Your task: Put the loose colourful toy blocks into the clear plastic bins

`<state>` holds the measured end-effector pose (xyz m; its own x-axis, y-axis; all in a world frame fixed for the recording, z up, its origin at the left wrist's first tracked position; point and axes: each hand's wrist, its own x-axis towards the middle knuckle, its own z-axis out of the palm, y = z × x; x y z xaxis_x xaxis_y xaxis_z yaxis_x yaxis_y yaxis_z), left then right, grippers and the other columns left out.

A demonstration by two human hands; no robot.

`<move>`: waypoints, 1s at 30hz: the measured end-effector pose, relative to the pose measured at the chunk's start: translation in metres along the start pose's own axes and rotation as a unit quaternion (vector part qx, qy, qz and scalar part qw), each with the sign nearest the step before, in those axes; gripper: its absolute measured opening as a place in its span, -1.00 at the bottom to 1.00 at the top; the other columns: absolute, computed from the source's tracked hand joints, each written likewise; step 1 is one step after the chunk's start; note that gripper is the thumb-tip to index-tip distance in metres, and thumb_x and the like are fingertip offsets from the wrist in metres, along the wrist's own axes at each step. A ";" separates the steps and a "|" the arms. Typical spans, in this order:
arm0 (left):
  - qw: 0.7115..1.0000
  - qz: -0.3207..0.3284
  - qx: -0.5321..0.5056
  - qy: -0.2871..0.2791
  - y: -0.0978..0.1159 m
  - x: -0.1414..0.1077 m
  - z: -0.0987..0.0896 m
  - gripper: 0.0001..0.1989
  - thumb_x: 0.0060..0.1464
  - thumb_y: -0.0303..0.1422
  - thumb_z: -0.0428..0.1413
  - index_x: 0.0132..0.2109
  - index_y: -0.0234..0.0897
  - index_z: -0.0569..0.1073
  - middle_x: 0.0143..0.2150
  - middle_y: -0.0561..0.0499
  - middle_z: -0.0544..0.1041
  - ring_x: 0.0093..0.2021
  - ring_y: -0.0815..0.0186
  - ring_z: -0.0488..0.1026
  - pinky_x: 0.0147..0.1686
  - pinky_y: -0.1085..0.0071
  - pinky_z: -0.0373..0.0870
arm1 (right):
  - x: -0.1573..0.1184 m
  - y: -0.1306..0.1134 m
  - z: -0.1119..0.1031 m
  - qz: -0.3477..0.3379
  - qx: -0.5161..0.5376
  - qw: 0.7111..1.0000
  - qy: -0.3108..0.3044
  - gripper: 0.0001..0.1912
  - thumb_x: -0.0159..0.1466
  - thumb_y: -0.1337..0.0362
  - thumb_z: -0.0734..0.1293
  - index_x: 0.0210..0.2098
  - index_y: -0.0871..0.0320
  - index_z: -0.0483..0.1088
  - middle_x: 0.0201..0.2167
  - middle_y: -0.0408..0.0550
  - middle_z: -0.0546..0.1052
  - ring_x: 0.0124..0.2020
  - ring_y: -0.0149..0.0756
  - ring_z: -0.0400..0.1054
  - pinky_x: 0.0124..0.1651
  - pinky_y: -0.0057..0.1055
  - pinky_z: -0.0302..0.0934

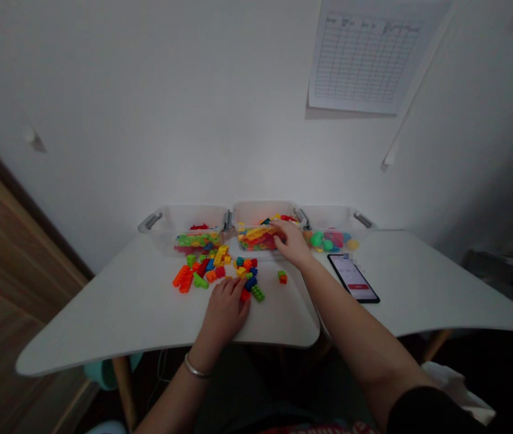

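Toy bricks (184, 279) lie in front of the middle bin (258, 212), beyond and beside the left hand (226, 308); the right hand (291, 243) reaches into that bin. Hands are apart; their grip I cannot tell. Nearer and rightward, a phone (354, 279) rests on the worktop (138, 313).

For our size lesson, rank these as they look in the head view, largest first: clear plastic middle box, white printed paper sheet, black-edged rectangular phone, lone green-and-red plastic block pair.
1. Paper sheet
2. Middle box
3. Phone
4. Block pair
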<state>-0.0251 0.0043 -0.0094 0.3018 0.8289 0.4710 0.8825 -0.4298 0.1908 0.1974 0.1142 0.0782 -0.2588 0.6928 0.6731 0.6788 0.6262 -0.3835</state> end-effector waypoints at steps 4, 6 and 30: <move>1.000 0.002 0.000 0.003 0.000 0.000 0.002 -0.57 0.19 -0.31 -0.01 0.18 -0.27 0.37 0.10 -0.18 0.48 0.13 0.06 0.35 0.17 0.00 0.28 | -0.035 -0.003 0.001 0.035 0.033 0.996 0.070 -0.52 0.19 0.42 0.21 0.09 0.10 0.38 0.12 0.04 0.46 0.18 -0.14 0.28 0.27 -0.08 0.12; 1.000 0.002 0.000 0.004 -0.001 0.000 0.002 -0.57 0.19 -0.31 -0.01 0.18 -0.26 0.37 0.10 -0.17 0.48 0.14 0.07 0.34 0.17 0.01 0.28 | -0.052 -0.001 0.004 0.071 0.045 0.994 0.077 -0.57 0.20 0.41 0.20 0.05 0.11 0.41 0.04 0.06 0.49 0.11 -0.12 0.33 0.20 -0.10 0.20; 1.000 0.000 0.008 0.007 0.000 0.002 0.005 -0.57 0.17 -0.30 0.01 0.17 -0.30 0.38 0.10 -0.19 0.48 0.14 0.04 0.35 0.17 0.01 0.29 | -0.108 0.003 0.019 0.166 -0.084 0.977 -0.101 -0.77 0.17 0.42 0.30 -0.16 0.16 0.40 -0.19 0.05 0.52 -0.12 -0.14 0.37 0.00 -0.24 0.25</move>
<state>-0.0228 0.0077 -0.0129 0.2976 0.8234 0.4832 0.8876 -0.4250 0.1775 0.2146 0.0476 -0.0075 -0.1227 0.9150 0.3844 0.8472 0.2983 -0.4396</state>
